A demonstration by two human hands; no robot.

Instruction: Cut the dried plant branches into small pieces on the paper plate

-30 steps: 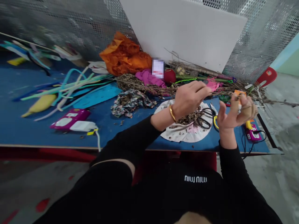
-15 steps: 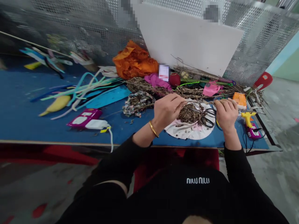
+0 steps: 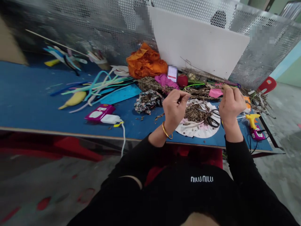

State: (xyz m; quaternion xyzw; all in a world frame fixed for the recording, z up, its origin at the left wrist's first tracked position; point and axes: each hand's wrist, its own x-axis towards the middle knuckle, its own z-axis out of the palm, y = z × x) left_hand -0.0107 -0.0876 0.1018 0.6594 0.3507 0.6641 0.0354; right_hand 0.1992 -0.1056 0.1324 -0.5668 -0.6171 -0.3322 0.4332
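Two raised hands, one heap of dried plant bits, one round white cloth.
Left hand (image 3: 174, 108): thumb and fingertips drawn together at the heap's left; anything thin between them cannot be made out. Right hand (image 3: 231, 105): fingers curled, tips pressed inward, contents likewise unclear. Dried plant bits (image 3: 194, 113): heaped on the white cloth (image 3: 204, 134), between the hands. Scissors (image 3: 203, 107): on the cloth, blades over the heap, handles toward the right hand. Glue gun (image 3: 252, 118): beyond that hand. Handling notes, as judged: light fingertip pressure suits brittle stuff; working low over the cloth's middle should catch crumbs; sleeves and fingers want to pass clear of the scissors, lest the heap scatter.
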